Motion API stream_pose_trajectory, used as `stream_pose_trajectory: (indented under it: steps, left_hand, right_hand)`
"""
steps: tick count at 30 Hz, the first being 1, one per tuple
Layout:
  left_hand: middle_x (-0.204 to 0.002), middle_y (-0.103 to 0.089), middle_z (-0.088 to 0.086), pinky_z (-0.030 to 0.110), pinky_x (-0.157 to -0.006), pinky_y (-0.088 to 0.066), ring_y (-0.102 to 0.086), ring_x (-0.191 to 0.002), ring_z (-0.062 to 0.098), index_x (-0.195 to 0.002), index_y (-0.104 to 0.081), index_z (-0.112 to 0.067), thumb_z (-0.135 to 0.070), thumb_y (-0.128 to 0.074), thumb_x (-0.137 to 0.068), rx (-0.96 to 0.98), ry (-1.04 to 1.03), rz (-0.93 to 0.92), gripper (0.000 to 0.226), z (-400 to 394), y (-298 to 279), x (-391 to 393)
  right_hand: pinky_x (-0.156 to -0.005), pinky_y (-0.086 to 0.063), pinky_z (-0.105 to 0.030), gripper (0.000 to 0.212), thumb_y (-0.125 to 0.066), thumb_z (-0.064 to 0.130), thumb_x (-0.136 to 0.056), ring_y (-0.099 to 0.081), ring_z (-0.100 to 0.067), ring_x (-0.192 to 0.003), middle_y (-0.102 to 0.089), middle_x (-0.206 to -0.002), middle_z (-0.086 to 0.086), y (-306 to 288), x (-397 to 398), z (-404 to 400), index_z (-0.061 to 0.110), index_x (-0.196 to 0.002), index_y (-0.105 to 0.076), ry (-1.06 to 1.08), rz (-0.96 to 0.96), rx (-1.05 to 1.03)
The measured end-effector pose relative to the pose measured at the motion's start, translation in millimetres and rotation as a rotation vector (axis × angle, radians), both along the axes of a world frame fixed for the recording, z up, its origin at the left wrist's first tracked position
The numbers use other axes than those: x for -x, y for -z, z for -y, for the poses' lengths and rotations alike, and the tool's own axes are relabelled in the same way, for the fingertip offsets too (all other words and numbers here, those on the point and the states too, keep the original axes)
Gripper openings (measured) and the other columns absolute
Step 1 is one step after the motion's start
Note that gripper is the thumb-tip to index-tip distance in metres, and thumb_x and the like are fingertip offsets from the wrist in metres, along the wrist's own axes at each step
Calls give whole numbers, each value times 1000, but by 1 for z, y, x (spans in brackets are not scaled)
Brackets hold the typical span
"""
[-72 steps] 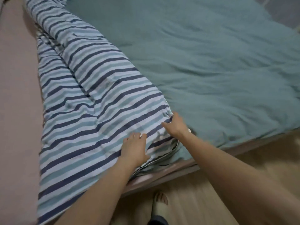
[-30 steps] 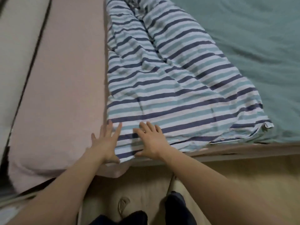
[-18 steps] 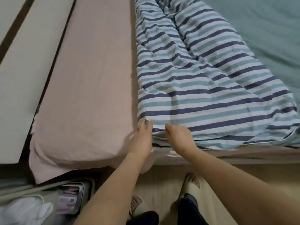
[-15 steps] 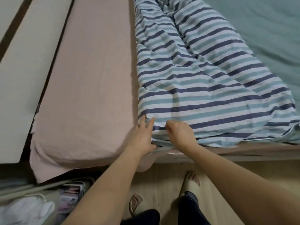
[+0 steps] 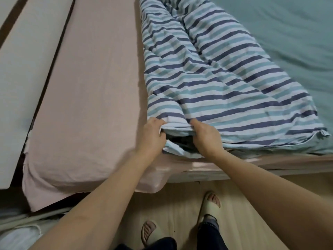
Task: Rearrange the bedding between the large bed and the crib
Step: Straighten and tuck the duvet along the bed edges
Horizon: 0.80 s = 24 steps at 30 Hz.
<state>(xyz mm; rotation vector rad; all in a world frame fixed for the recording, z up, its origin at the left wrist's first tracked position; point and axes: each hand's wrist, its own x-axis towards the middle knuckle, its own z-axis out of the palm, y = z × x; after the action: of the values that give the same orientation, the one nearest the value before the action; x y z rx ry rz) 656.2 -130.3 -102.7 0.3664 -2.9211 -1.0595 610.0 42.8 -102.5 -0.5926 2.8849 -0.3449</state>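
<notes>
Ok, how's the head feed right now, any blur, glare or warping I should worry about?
Head view: soft, even light, no harsh glare; a faint sheen on the bed edge. Both hands and the striped duvet read clearly. Wide-angle warping bends the frame edges, and the forearms look slightly smeared.

Open pink mattress (image 5: 86, 91) lies left of the striped duvet (image 5: 216, 83); open teal sheet (image 5: 297, 42) lies to its right. Both hands, left hand (image 5: 151, 136) and right hand (image 5: 207, 136), occupy the duvet's near-left corner at the bed's foot edge. A white panel (image 5: 21, 73) bounds the mattress's left edge.
</notes>
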Motion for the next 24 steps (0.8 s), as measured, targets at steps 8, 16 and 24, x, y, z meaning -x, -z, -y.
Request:
stream_pose_trajectory:
  steps: [8,16,24]
  left_hand:
    - [-140,-47,4,23,-104,-37,-50,-123,21,-137,-50,-18,14,-53,-77,-97,-10,25,68,-17,2,-1]
    - [-111,-71,2,28,-94,-48,-62,-104,18,-104,-76,-19,9,-49,-80,-51,248,172,46,26,-28,-16]
    - [-133,-58,6,22,-99,-39,-53,-121,23,-131,-59,-21,0,-54,-83,117,303,86,53,38,-64,-32]
  right_hand:
    - [-63,-34,-34,18,-44,9,-91,-57,-35,-82,-62,-93,-9,-11,-16,-18,12,-108,-47,-32,33,133]
    - [-105,-37,-49,93,-66,63,-68,-45,-30,-127,-46,-138,-9,34,-43,-2,18,-141,-30,-241,-30,-254]
    - [-65,-50,-40,47,-54,12,-84,-63,-36,-83,-66,-95,-12,-35,-17,4,17,-131,-50,-151,-206,17]
